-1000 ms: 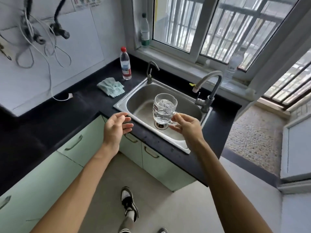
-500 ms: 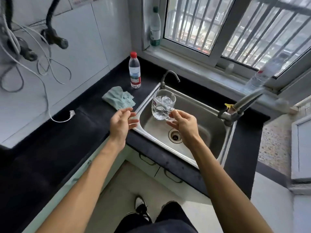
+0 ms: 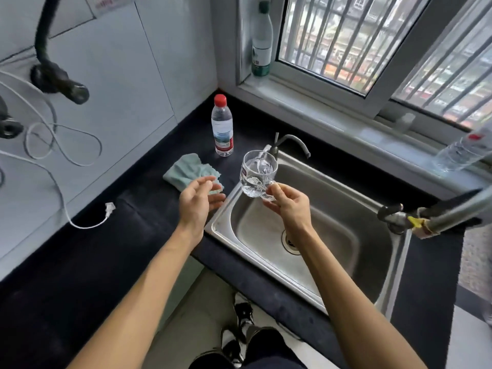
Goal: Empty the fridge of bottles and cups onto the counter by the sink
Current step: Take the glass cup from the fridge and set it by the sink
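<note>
Both hands, right [image 3: 288, 206] pinching the glass mug [image 3: 257, 173], have moved leftward toward the counter [image 3: 149, 209].

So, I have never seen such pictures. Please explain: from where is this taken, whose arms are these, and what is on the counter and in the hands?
A person wears the camera on the head, so the view looks down at their own arms. The right hand holds a clear glass mug by its handle above the steel sink. The left hand is open and holds nothing. On the dark counter stand a water bottle with a red cap and a crumpled light-green cloth. A green-capped bottle stands on the windowsill.
</note>
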